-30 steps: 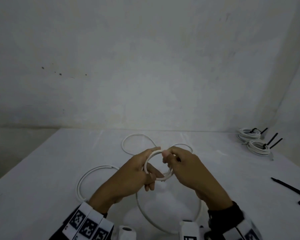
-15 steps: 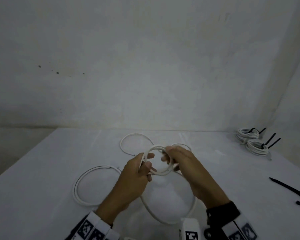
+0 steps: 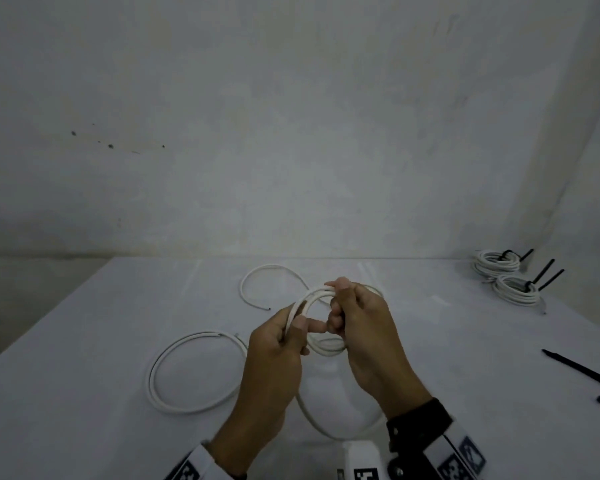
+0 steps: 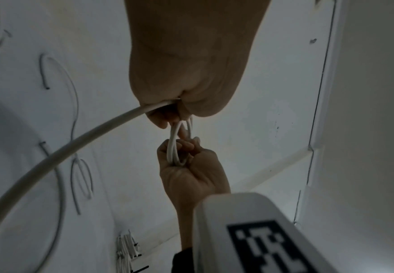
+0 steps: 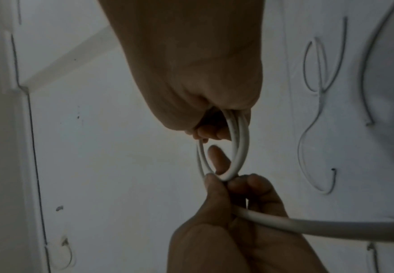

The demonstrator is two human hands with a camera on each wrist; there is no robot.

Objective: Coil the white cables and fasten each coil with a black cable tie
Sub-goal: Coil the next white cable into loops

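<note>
Both hands hold a small coil of white cable (image 3: 315, 295) above the table (image 3: 84, 393). My left hand (image 3: 300, 327) pinches the coil's left side between thumb and fingers. My right hand (image 3: 336, 308) curls round its right side. In the left wrist view the coil (image 4: 173, 146) runs between the left hand (image 4: 179, 110) and the right hand (image 4: 186, 157). The cable's loose tail (image 3: 326, 433) hangs in a loop below the hands, and it also shows as the tail (image 5: 307, 227) in the right wrist view. A black cable tie (image 3: 586, 372) lies at the right.
Two more loose white cables lie on the table: a ring (image 3: 187, 372) at the left and a curl (image 3: 267, 271) behind the hands. Two finished coils (image 3: 496, 263) (image 3: 515, 289) with black ties sit at the back right, near the wall.
The coil between the hands has gained turns of cable. The hanging loop beneath them has drawn in and grown smaller. The hands have shifted slightly away from me.
</note>
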